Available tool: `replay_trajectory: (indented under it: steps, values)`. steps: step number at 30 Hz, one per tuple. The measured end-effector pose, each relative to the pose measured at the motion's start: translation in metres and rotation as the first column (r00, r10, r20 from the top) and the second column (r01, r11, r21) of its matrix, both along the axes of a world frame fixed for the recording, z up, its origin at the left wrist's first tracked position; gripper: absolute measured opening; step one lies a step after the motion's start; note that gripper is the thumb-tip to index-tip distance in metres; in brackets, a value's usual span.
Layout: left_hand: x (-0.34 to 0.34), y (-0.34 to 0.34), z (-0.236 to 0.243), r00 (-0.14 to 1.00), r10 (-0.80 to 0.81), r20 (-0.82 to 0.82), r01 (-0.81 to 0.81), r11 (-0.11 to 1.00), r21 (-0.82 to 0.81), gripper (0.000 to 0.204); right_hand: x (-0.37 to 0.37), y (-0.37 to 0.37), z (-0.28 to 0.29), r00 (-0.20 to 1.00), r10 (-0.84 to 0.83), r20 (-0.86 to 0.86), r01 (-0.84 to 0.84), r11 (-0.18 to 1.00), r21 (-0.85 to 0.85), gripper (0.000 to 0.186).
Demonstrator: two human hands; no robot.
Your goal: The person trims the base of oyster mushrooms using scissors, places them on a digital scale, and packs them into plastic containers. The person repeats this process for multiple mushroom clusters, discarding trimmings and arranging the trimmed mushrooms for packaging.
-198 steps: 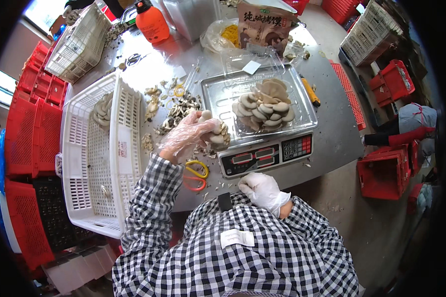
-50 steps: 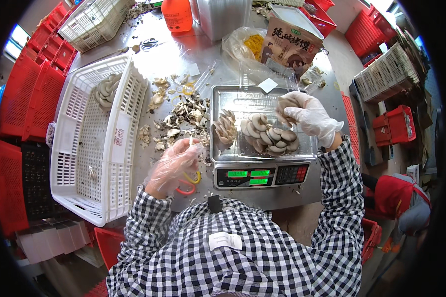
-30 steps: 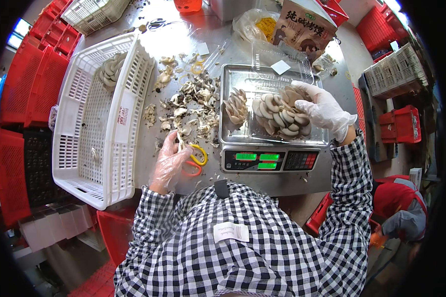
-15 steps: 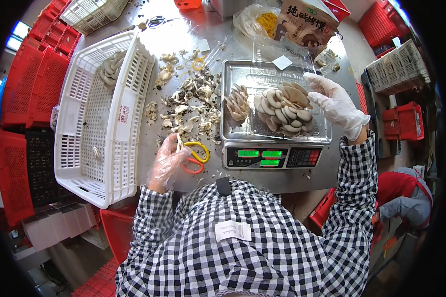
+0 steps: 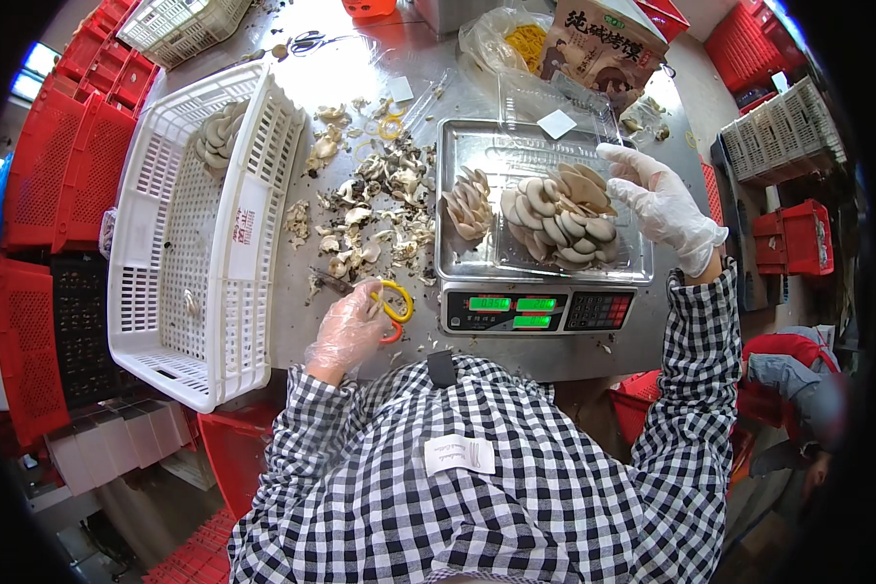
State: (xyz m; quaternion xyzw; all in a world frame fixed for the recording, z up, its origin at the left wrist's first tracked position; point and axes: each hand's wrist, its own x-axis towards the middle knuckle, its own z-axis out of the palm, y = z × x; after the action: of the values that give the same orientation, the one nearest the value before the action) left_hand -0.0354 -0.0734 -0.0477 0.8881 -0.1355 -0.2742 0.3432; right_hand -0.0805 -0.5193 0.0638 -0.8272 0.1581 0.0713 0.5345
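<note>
My left hand (image 5: 353, 316), in a thin plastic glove, is closed at the scissors (image 5: 395, 300) with yellow and red handles; what its fingertips grip is unclear. Mushroom scraps (image 5: 380, 185) lie scattered beyond it. My right hand (image 5: 657, 209), in a white glove, is open just right of a large oyster mushroom cluster (image 5: 560, 224), which sits in a clear plastic container (image 5: 616, 265) with its lid raised. A smaller cluster (image 5: 469, 202) lies left of that container on the steel pan of the weighing scale (image 5: 496, 310), whose green displays are lit.
A white crate (image 5: 185, 375) holding mushrooms stands at my left, beside red crates (image 5: 44, 165). A brown package (image 5: 599, 49) and yellow-filled bag (image 5: 501, 44) are at the back. Red crates (image 5: 793, 237) line the right side, where a co-worker in red and grey (image 5: 788, 384) bends.
My right hand has let go of the mushrooms it placed on the larger cluster and moved slightly right, fingers apart. My left hand has shifted toward the scissors. The smaller cluster appeared on the pan.
</note>
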Motion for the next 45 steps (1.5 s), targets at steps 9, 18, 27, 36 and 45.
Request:
replay_trajectory:
  steps: [9,18,27,36,45]
  values:
    - [0.002,-0.027,0.025,0.976,0.0,-0.218,-0.005,1.0,-0.019,0.054,0.015,0.039,-0.008,0.988,-0.084,-0.129,0.11,0.972,0.207,0.035]
    - [0.003,-0.016,0.027,0.679,0.049,-0.733,-0.546,0.7,-0.459,0.059,0.004,0.017,0.017,0.937,-0.343,0.07,0.248,0.791,0.559,0.04]
    - [0.005,-0.036,0.056,0.766,-0.219,-0.604,-0.318,0.687,-0.653,0.03,-0.038,0.072,0.032,0.803,0.089,0.59,-0.066,0.996,-0.061,0.037]
    - [-0.018,-0.075,0.068,0.583,-0.465,-0.666,-0.579,0.338,-0.742,0.046,-0.044,0.166,0.013,0.565,0.501,0.656,0.094,0.751,-0.654,0.051]
    - [-0.021,-0.066,0.06,0.612,-0.348,-0.71,-0.604,0.374,-0.704,0.045,-0.06,0.189,-0.022,0.519,0.362,0.774,0.329,0.752,-0.572,0.06]
